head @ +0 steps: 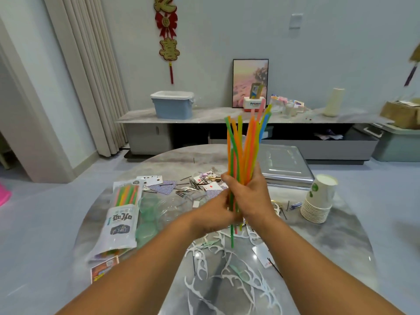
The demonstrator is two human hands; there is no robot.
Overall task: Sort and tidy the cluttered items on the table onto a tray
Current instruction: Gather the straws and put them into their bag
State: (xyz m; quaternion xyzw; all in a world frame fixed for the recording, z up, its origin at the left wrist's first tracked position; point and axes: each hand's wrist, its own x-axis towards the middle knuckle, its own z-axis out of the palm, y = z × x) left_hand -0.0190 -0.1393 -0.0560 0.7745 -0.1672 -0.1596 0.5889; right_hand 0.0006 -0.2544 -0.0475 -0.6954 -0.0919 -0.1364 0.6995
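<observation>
White floss picks (229,269) lie scattered nearest, on the tabletop (322,246) just below the straw bundle (244,155). Both hands close round that upright bundle of coloured straws, held above the tabletop: right hand (252,196) wrapping its middle, left hand (216,214) gripping its lower end. Left of the bundle lies a straw packet (123,214); behind it playing cards (159,181) and hairpins (195,185); right of it stacked paper cups (319,198); beyond it, right, a silvery tray (284,164).
</observation>
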